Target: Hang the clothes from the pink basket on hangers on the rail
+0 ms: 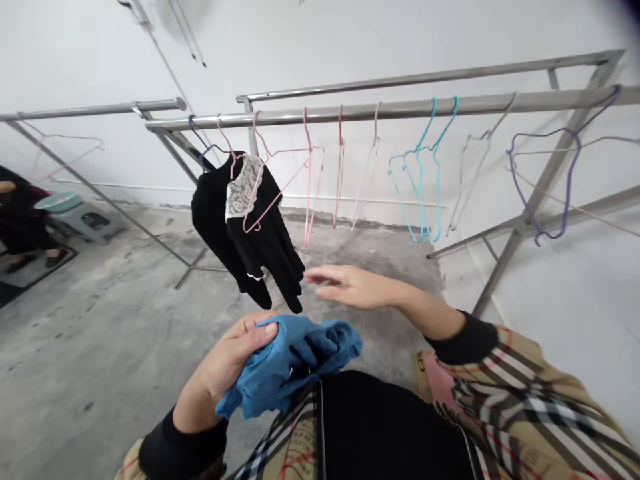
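Observation:
A crumpled blue cloth [295,360] is gripped in my left hand [235,353], thumb on top, just in front of my body. Whether it is a garment or a rag I cannot tell. My right hand [345,285] is in the air above and beyond the cloth, fingers stretched out to the left and holding nothing. Its fingertips appear close to the lower part of the black clothes [215,207] on the rack; I cannot tell if they touch. One black piece has a white lace panel [243,187] at the shoulder.
A metal clothes rack [290,118] crosses in front, carrying a pink hanger [283,150], turquoise hangers [423,160], a purple hanger [570,180] and several others. At left are another rack [115,109], a grey stool [87,220] with a green basin [59,202], and a partly visible person [30,233].

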Action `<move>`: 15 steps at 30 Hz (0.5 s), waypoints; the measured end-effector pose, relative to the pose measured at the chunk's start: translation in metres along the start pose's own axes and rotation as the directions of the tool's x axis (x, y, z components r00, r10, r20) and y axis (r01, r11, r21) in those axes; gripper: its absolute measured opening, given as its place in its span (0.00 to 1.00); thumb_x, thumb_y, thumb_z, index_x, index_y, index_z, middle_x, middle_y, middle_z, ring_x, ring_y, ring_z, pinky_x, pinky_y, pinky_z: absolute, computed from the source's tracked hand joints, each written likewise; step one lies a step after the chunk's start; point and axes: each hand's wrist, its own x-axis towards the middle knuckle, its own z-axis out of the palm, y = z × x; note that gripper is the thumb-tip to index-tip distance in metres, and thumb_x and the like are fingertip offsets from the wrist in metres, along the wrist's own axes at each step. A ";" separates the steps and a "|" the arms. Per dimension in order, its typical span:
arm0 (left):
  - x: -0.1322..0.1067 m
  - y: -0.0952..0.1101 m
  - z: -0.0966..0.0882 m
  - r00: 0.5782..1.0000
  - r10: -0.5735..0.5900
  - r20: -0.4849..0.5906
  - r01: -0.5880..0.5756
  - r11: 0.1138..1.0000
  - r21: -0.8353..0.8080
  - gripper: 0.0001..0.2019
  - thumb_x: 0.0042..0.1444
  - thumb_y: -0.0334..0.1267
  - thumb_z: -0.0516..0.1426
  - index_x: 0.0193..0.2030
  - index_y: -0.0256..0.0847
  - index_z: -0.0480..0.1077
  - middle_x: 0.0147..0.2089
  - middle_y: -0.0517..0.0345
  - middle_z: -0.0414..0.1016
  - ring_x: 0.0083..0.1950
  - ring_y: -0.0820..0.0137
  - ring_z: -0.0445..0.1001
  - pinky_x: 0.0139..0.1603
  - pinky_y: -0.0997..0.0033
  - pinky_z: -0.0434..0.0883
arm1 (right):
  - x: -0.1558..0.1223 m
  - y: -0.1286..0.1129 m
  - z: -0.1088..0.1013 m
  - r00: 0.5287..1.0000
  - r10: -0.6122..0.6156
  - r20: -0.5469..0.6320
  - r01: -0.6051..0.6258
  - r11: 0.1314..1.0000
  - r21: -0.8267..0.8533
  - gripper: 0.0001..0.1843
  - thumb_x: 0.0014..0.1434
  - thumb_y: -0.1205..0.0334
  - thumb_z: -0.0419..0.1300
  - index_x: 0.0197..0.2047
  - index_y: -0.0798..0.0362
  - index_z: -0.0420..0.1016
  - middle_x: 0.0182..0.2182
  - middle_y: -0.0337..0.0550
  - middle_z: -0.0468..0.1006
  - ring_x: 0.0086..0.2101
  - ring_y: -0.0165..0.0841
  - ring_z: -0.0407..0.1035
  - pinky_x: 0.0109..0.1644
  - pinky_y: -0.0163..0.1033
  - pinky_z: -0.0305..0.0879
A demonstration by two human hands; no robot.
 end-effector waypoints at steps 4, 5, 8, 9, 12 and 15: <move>-0.014 -0.007 -0.015 0.990 0.030 -0.137 -0.040 0.997 -0.065 0.20 0.36 0.50 0.71 0.26 0.36 0.73 0.20 0.61 0.68 0.20 0.78 0.64 0.23 0.79 0.65 | 0.103 -0.010 0.021 0.973 0.078 -0.217 -0.005 0.947 0.320 0.31 0.63 0.55 0.59 0.66 0.54 0.58 0.63 0.54 0.64 0.60 0.40 0.63 0.63 0.45 0.62; -0.018 -0.009 -0.019 0.985 0.041 -0.166 -0.054 0.996 -0.076 0.20 0.36 0.50 0.71 0.25 0.36 0.73 0.19 0.62 0.67 0.19 0.78 0.64 0.22 0.79 0.64 | 0.128 -0.010 0.024 0.949 0.117 -0.291 0.000 0.928 0.372 0.30 0.63 0.55 0.59 0.65 0.55 0.59 0.63 0.55 0.63 0.60 0.39 0.63 0.62 0.45 0.62; -0.034 -0.013 -0.028 0.963 0.076 -0.260 -0.106 0.989 -0.104 0.20 0.37 0.50 0.71 0.26 0.36 0.73 0.19 0.62 0.67 0.19 0.77 0.63 0.23 0.78 0.64 | 0.196 -0.010 0.025 0.850 0.207 -0.484 0.037 0.894 0.447 0.23 0.61 0.58 0.61 0.57 0.55 0.65 0.57 0.51 0.70 0.56 0.37 0.66 0.60 0.42 0.63; -0.039 -0.014 -0.031 0.951 0.083 -0.299 -0.121 0.986 -0.112 0.19 0.37 0.50 0.71 0.26 0.37 0.73 0.20 0.62 0.68 0.20 0.77 0.64 0.23 0.77 0.64 | 0.215 -0.010 0.024 0.807 0.268 -0.526 0.026 0.875 0.484 0.21 0.60 0.59 0.62 0.54 0.56 0.66 0.54 0.50 0.72 0.54 0.37 0.67 0.58 0.41 0.64; -0.052 -0.018 -0.041 0.912 0.083 -0.402 -0.142 0.983 -0.120 0.18 0.37 0.50 0.71 0.27 0.39 0.74 0.22 0.60 0.71 0.22 0.73 0.68 0.26 0.75 0.67 | 0.260 -0.009 0.021 0.694 0.463 -0.552 -0.027 0.782 0.622 0.20 0.55 0.63 0.65 0.49 0.57 0.64 0.46 0.49 0.73 0.48 0.38 0.68 0.49 0.40 0.67; -0.061 -0.024 -0.055 0.896 0.080 -0.437 -0.138 0.985 -0.102 0.17 0.39 0.52 0.70 0.28 0.42 0.75 0.22 0.59 0.73 0.25 0.69 0.72 0.27 0.73 0.69 | 0.286 -0.009 0.019 0.697 0.495 -0.519 0.005 0.720 0.694 0.17 0.57 0.67 0.61 0.48 0.56 0.61 0.35 0.43 0.73 0.39 0.34 0.68 0.40 0.37 0.66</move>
